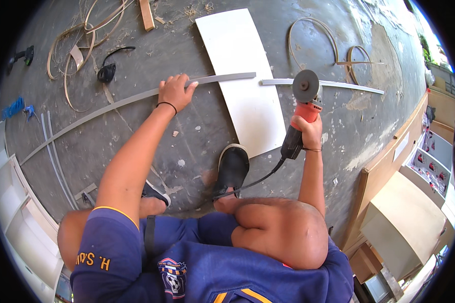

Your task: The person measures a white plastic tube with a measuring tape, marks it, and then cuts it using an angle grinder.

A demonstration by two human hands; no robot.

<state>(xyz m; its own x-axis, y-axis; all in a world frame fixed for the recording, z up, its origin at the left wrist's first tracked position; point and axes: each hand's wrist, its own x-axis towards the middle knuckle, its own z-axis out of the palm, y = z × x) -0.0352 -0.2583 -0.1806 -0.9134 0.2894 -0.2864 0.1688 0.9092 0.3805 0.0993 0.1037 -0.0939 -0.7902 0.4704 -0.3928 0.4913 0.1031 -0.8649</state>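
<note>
My left hand (174, 94) is closed over a long, thin grey strip (103, 108), which looks like metal trim. The strip's right end lies across a white board (247, 81) on the floor. Beyond a small gap is a shorter light strip (346, 87), one end resting on the board's right edge. In my right hand (311, 130) is a red and black angle grinder (305, 112), gripped round its body. Its dark disc (306, 86) is uppermost, above the shorter strip; whether they touch I cannot tell. The black cord (258, 180) trails toward my shoe (233, 166).
Coiled edging strips (68, 65) lie far left, beside a black object with a short cord (106, 73). More loops (313, 20) are at far right. White cabinet frames (28, 222) stand near left. Wooden panels (384, 166) and a box-like cabinet (402, 217) line the right side.
</note>
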